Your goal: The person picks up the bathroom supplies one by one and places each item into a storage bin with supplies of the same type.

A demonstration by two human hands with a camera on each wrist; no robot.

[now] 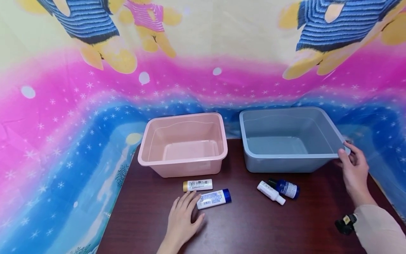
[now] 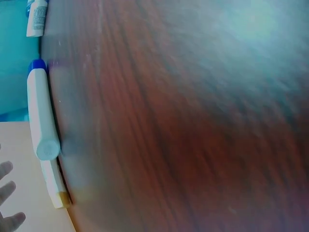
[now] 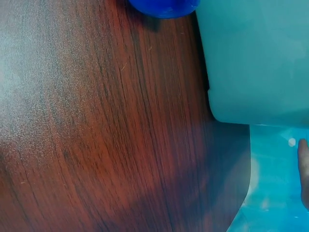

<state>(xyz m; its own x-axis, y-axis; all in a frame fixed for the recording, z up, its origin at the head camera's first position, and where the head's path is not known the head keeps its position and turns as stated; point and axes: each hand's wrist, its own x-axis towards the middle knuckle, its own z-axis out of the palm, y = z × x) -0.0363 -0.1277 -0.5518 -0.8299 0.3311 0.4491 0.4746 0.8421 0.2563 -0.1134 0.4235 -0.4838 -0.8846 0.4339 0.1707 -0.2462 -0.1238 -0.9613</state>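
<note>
My feed shows patterned cloth (image 1: pixel 187 76) behind the brown tabletop (image 1: pixel 253 227); left fingers (image 1: pixel 184 204) extended, right fingers (image 1: pixel 354 150) gripping 1 grey-blue bin (image 1: pixel 285 164).

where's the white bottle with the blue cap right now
In the head view, the blue-capped bottle lies near the middle, just right of the left hand and in front of the gold-capped bottle.

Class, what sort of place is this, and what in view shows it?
Probably a makeshift indoor tabletop work area: a dark reddish-brown wood-grain table bears a rectangular pink plastic tub and a rectangular grey-blue plastic tub, before a pink-and-blue snowflake-printed hanging sheet.
</note>
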